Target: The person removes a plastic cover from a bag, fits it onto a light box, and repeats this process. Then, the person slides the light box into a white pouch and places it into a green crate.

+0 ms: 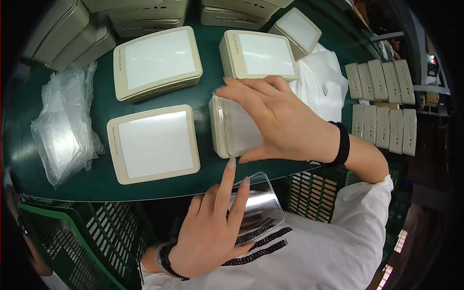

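My right hand [282, 116] spans a beige flat box-shaped device [220, 128] with a pale front panel. Its fingers lie at the far edge and its thumb at the near edge, covering much of the panel. At the device's left side a shiny clear rim shows. My left hand [208, 224] is below, the middle fingertip near the device's front edge. A clear plastic cover [263, 200] sits tilted between its index finger and thumb, past the table's edge; the far side of that grip is hidden.
Similar devices lie on the green table [205, 58]: one at near left [154, 145], one at far left [157, 63], one behind [263, 53]. Clear bags [70, 121] lie left, white bags [321, 82] right. Several devices [382, 79] stand in rows. Green crates [82, 237] flank me.
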Action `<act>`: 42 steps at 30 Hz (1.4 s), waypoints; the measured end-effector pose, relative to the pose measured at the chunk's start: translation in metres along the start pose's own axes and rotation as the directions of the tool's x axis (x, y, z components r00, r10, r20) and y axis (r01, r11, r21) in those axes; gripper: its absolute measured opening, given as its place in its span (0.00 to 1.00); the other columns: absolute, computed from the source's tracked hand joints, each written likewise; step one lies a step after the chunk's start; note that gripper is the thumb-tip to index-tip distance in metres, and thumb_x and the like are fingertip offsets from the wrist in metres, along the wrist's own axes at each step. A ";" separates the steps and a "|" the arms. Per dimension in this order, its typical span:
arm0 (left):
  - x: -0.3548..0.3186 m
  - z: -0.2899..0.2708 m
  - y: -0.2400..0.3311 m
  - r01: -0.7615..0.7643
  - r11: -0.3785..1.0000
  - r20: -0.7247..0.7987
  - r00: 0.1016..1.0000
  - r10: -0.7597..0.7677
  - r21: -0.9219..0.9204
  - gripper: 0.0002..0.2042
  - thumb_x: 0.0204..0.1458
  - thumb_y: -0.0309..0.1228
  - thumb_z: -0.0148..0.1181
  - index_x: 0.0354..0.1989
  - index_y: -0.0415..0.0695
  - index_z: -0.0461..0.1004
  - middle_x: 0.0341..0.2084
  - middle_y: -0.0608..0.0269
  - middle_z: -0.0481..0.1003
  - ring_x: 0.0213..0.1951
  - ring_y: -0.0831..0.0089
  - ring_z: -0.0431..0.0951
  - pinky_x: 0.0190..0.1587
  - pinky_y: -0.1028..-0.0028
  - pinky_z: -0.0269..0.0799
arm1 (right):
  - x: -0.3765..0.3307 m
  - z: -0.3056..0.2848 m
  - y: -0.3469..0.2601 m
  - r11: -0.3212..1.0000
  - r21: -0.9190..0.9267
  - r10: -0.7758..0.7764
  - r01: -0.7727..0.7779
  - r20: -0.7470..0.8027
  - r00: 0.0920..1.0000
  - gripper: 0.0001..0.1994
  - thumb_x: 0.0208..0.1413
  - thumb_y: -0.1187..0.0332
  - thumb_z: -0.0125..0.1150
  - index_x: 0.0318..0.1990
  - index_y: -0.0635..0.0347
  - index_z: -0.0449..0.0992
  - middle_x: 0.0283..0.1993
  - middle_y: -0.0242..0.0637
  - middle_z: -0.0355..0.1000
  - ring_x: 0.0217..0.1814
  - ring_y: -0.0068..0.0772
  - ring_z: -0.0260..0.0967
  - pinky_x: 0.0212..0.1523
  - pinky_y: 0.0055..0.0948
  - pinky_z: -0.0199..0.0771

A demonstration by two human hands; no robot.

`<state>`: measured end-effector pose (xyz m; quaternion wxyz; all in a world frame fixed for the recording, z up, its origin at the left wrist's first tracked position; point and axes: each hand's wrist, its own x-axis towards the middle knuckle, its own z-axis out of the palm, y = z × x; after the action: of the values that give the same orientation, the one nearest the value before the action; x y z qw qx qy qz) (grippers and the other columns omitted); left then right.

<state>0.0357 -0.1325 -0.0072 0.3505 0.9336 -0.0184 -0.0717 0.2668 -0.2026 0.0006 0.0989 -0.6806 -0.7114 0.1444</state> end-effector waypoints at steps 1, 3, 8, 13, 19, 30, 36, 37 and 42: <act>0.000 0.000 0.000 0.009 1.000 -0.005 1.000 -0.009 -0.003 0.49 0.32 0.53 0.71 0.59 0.29 0.59 0.62 0.30 0.48 0.48 0.48 0.69 0.54 0.60 0.64 | 0.001 0.003 -0.001 1.000 -0.009 0.008 -0.007 0.013 1.000 0.51 0.30 0.55 0.77 0.64 0.57 0.53 0.66 0.48 0.56 0.64 0.50 0.57 0.60 0.43 0.52; 0.002 0.003 -0.003 0.045 0.999 0.005 0.999 -0.045 -0.014 0.50 0.31 0.51 0.72 0.59 0.28 0.58 0.63 0.30 0.47 0.46 0.49 0.69 0.52 0.62 0.65 | 0.002 0.006 -0.002 0.999 -0.027 0.026 -0.025 0.042 0.999 0.52 0.29 0.54 0.77 0.64 0.59 0.53 0.66 0.48 0.56 0.65 0.49 0.57 0.61 0.43 0.52; 0.007 0.007 -0.011 0.044 0.999 0.016 0.999 -0.044 -0.023 0.51 0.31 0.50 0.72 0.59 0.25 0.56 0.63 0.30 0.47 0.42 0.53 0.69 0.44 0.66 0.67 | 0.003 0.009 -0.004 0.999 0.006 0.035 -0.036 0.029 0.999 0.54 0.27 0.54 0.77 0.64 0.62 0.52 0.66 0.48 0.56 0.65 0.49 0.56 0.62 0.44 0.52; 0.010 0.012 -0.017 0.046 0.999 0.011 0.999 -0.046 -0.007 0.51 0.30 0.50 0.72 0.59 0.24 0.56 0.63 0.31 0.47 0.39 0.55 0.69 0.39 0.67 0.65 | 0.005 0.011 -0.002 0.990 0.129 0.048 -0.055 0.062 0.997 0.55 0.28 0.57 0.77 0.66 0.64 0.49 0.67 0.50 0.53 0.67 0.53 0.53 0.65 0.48 0.50; 0.013 0.013 -0.021 0.113 0.993 -0.006 0.994 -0.114 -0.026 0.49 0.29 0.50 0.72 0.58 0.30 0.62 0.66 0.40 0.47 0.38 0.56 0.70 0.37 0.70 0.63 | 0.003 0.005 -0.001 0.976 0.176 0.096 -0.130 0.189 0.977 0.56 0.28 0.62 0.76 0.67 0.63 0.46 0.70 0.53 0.46 0.71 0.57 0.45 0.69 0.50 0.46; 0.019 -0.001 -0.010 0.186 0.979 0.003 0.982 -0.187 0.081 0.49 0.28 0.52 0.72 0.57 0.29 0.63 0.66 0.45 0.48 0.35 0.59 0.70 0.36 0.68 0.65 | -0.013 0.012 0.006 0.943 0.289 0.148 -0.167 0.089 0.985 0.58 0.30 0.63 0.77 0.68 0.59 0.42 0.71 0.48 0.46 0.72 0.53 0.44 0.69 0.49 0.45; 0.016 -0.008 -0.014 0.172 0.979 0.045 0.983 -0.178 0.109 0.50 0.28 0.52 0.72 0.58 0.29 0.62 0.66 0.46 0.49 0.35 0.58 0.70 0.37 0.67 0.66 | -0.072 -0.003 0.021 0.835 0.406 0.417 -0.371 -0.028 0.908 0.59 0.29 0.61 0.78 0.68 0.60 0.41 0.70 0.46 0.49 0.72 0.49 0.47 0.70 0.46 0.46; 0.016 -0.009 -0.014 0.161 0.981 0.047 0.985 -0.167 0.113 0.50 0.28 0.52 0.72 0.58 0.29 0.62 0.66 0.46 0.49 0.35 0.58 0.70 0.37 0.67 0.66 | -0.074 -0.004 0.022 0.833 0.386 0.422 -0.395 0.016 0.906 0.59 0.29 0.60 0.78 0.68 0.60 0.42 0.70 0.46 0.50 0.71 0.49 0.49 0.70 0.46 0.45; 0.023 -0.014 -0.015 0.130 0.982 0.077 0.987 -0.141 0.140 0.52 0.27 0.53 0.72 0.60 0.29 0.60 0.66 0.45 0.49 0.36 0.58 0.72 0.37 0.67 0.67 | -0.074 -0.010 0.026 0.870 0.231 0.416 -0.435 0.125 0.901 0.57 0.29 0.60 0.77 0.67 0.62 0.43 0.68 0.48 0.53 0.68 0.51 0.53 0.71 0.44 0.45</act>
<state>0.0598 -0.1139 -0.0098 0.2798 0.9502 0.0253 -0.1345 0.2989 -0.2752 0.0051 0.1253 -0.7966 -0.5228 0.2763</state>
